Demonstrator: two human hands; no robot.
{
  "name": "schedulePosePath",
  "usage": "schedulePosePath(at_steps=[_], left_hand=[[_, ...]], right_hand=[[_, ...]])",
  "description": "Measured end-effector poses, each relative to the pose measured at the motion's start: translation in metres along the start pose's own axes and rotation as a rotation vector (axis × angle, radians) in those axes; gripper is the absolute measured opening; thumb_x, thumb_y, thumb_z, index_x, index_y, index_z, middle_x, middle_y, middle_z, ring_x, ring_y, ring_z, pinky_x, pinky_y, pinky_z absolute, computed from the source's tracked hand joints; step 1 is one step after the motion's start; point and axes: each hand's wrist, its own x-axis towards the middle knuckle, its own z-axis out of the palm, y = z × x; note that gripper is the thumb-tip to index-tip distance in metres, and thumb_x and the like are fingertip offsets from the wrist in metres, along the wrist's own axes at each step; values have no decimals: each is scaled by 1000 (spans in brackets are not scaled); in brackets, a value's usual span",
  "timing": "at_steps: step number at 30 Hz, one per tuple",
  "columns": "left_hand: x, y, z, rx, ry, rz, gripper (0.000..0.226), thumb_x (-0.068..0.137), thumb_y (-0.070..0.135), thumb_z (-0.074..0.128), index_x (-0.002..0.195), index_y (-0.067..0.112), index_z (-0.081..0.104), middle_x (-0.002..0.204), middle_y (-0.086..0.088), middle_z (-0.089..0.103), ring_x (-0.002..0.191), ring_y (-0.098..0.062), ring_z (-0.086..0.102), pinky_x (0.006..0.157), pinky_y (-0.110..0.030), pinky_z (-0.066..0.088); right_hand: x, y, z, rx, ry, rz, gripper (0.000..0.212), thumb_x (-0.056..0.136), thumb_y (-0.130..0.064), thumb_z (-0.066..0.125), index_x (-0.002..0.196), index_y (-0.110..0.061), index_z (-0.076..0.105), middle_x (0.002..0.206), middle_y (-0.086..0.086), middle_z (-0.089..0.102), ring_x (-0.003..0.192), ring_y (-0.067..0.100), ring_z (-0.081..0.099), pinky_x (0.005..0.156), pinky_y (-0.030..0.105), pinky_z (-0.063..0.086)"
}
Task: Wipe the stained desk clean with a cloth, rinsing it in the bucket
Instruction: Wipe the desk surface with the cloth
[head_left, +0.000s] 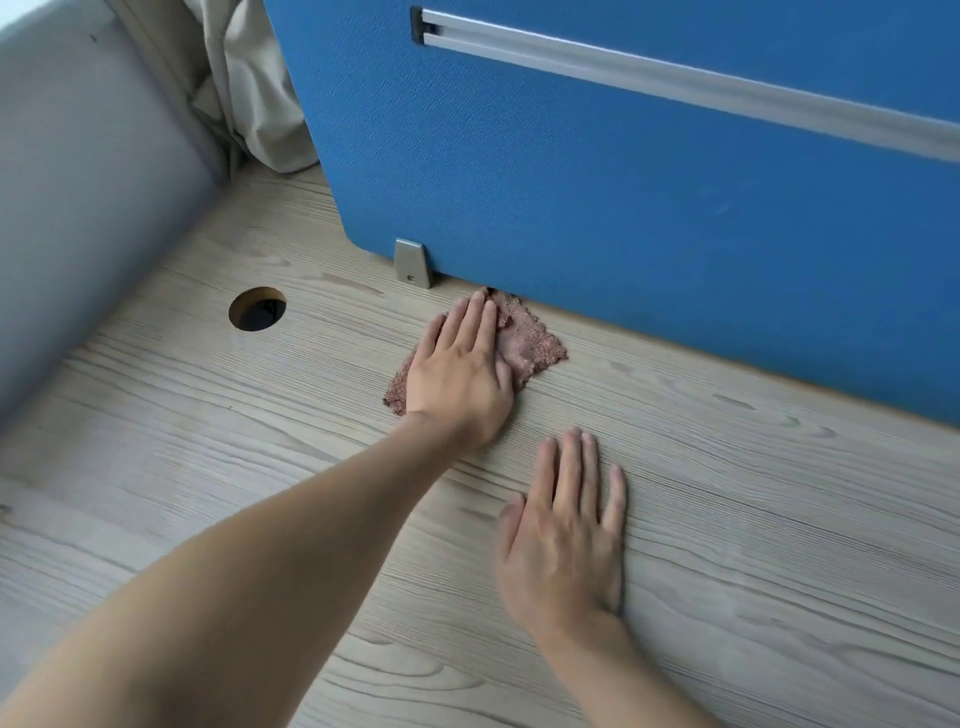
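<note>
Pinkish-brown fuzzy cleaning cloth (530, 340) on a pale grey wood-grain laminate desk (753, 545).
Cloth: small, roughly square, zigzag-cut edges; spread flat on the desk top close to its far edge, one corner pointing at that edge. Its middle is hidden under the left hand (457, 379), which presses on it with straight fingers; corners show on either side. Desk: broad, level, matt top, darker grain lines running across its width.

Office: blue partition (623, 171) on wood-grain desk (727, 519) (cable hole (257, 308)).
</note>
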Motion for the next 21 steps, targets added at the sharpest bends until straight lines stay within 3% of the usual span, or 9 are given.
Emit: schedulePosePath(at_steps=[6, 12, 17, 21], left_hand=[[-18, -6, -2, 1, -39, 161, 72, 94, 43, 11, 160, 15, 10, 168, 0, 4, 154, -13, -2, 125, -36, -1], [13, -19, -2, 10, 8, -85, 71, 95, 42, 17, 160, 15, 8, 168, 1, 3, 154, -13, -2, 125, -37, 1], [-10, -6, -3, 10, -29, 70, 73, 93, 42, 13, 160, 14, 8, 168, 0, 2, 154, -15, -1, 125, -38, 2], [31, -23, -6, -10, 4, -76, 73, 93, 42, 12, 160, 13, 12, 167, -3, 11, 154, -15, 4, 125, -38, 4]], right_hand=[[0, 0, -2, 6, -20, 1, 69, 89, -35, 37, 147, 1, 45, 155, 23, 38, 148, 36, 29, 119, 58, 20], [0, 0, -1, 19, -8, 1, 68, 90, -35, 36, 146, 1, 45, 155, 23, 38, 147, 37, 30, 119, 58, 21], [-2, 0, -1, 12, -19, -3, 68, 90, -34, 38, 146, 2, 45, 155, 24, 37, 148, 37, 29, 119, 58, 20], [0, -1, 0, 21, 6, -3, 67, 89, -34, 36, 145, 2, 46, 154, 23, 40, 147, 37, 31, 118, 59, 23]])
